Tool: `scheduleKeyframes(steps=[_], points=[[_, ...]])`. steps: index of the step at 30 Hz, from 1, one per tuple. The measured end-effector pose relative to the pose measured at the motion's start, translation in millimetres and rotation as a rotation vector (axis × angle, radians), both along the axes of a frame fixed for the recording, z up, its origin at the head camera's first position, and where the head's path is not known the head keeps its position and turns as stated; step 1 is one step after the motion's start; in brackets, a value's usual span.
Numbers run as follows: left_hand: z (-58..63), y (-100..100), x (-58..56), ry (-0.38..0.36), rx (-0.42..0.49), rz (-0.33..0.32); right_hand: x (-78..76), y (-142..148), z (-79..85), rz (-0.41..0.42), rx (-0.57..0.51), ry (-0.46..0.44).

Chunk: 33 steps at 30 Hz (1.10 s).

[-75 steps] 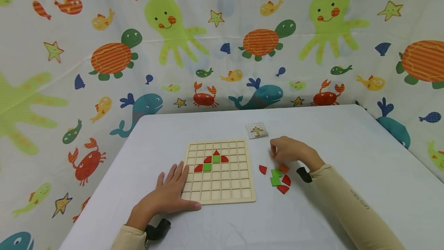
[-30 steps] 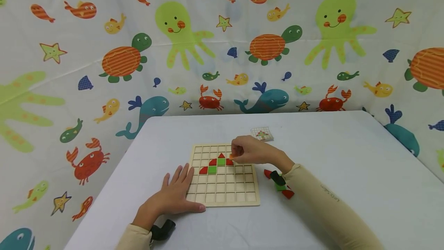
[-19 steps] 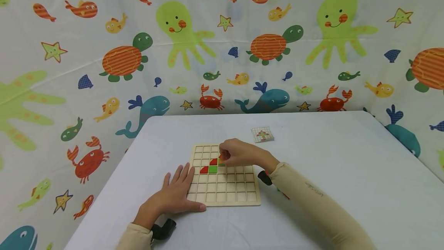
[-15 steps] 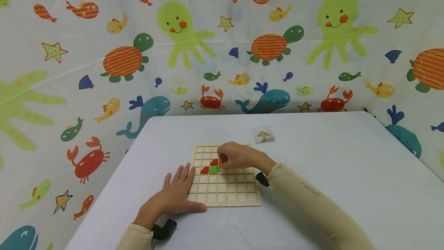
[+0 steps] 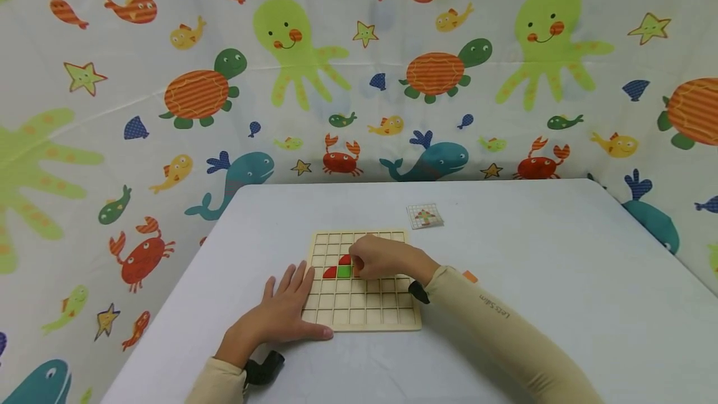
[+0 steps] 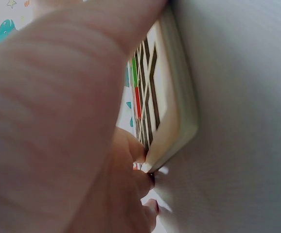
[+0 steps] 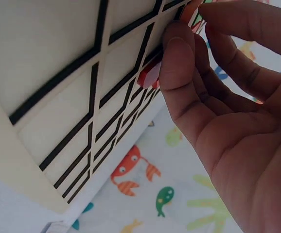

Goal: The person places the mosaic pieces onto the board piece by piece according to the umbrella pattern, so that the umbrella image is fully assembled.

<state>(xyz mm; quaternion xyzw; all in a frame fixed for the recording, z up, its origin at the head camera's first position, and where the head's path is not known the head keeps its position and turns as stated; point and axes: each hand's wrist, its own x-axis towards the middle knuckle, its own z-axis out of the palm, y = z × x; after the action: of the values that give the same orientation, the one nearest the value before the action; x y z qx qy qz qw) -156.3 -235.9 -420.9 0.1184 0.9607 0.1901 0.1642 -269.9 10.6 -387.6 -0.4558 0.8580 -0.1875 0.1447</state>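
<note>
A wooden grid board (image 5: 373, 323) lies on the white table. My left hand (image 5: 283, 310) is spread along its left side, fingertips at the edge and thumb near the front left corner. Over the board's middle, my right hand (image 5: 387, 257) pinches an orange square tile (image 7: 190, 11), right at the cell beside the green square tile (image 5: 344, 272). To the left of that green tile sits a red quarter-circle tile (image 5: 330, 273), and another red tile (image 5: 344, 260) lies behind it. The right hand hides the other tiles laid on the board.
A small pattern card (image 5: 425, 216) lies behind the board to the right. One more orange tile (image 5: 470, 277) shows beside the right sleeve (image 5: 482, 307), which covers the other loose tiles. A sea-animal curtain (image 5: 359, 67) hangs behind the table.
My right hand has come from the loose tiles on the right onto the board with an orange tile, then slid slightly left and nearer. My left hand has stayed at the board's edge.
</note>
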Motion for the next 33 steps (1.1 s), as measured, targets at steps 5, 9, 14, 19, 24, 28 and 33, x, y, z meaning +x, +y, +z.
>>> scheduleKeyframes(steps=[5, 9, 14, 19, 24, 28, 33], points=[[0.7, 1, 0.7, 0.002, 0.010, -0.001, 1.2, -3, -3.8, -0.017, 0.006, 0.019], [1.9, 2, 1.8, 0.008, 0.010, -0.002, 2.9, -4, -4.6, -0.027, 0.000, 0.030], [2.3, 3, 2.7, 0.012, 0.005, 0.001, 4.7, -3, -1.7, -0.019, -0.020, 0.029], [4.0, 5, 3.7, 0.008, 0.010, 0.004, 4.9, 4, -1.6, 0.010, -0.061, 0.035], [3.8, 4, 3.3, 0.002, 0.002, 0.002, 13.2, 16, 2.3, -0.007, -0.085, 0.014], [2.7, 4, 2.7, 0.003, -0.012, -0.001, 19.7, 31, 6.2, -0.063, -0.050, -0.017], [3.8, 5, 4.0, 0.004, -0.011, 0.002, 24.1, 54, 9.2, -0.144, 0.001, -0.088]])
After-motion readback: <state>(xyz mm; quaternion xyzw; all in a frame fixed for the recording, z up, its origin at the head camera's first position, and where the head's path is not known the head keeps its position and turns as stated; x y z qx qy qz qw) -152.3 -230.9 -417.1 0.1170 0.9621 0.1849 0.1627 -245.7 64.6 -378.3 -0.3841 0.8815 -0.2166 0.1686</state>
